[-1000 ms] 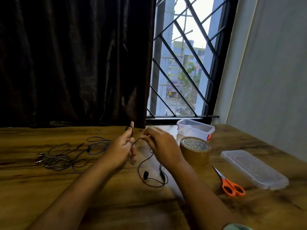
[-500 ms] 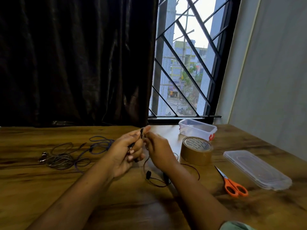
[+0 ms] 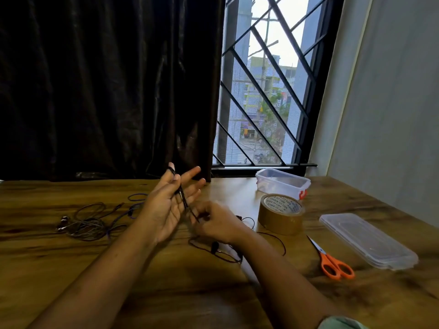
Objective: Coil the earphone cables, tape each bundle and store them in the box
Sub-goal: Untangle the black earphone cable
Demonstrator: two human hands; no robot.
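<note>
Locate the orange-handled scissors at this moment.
In the head view, the orange-handled scissors lie on the right side of the wooden table, between the brown tape roll and the clear plastic lid.

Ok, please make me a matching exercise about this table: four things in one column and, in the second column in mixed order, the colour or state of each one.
Things:
1. scissors
2. tape roll
3. box
4. black earphone cable

Descriptions:
A. brown
B. pinched by the right hand
C. orange handles
D. clear and uncovered

Pairs: 1-C, 2-A, 3-D, 4-B.
</note>
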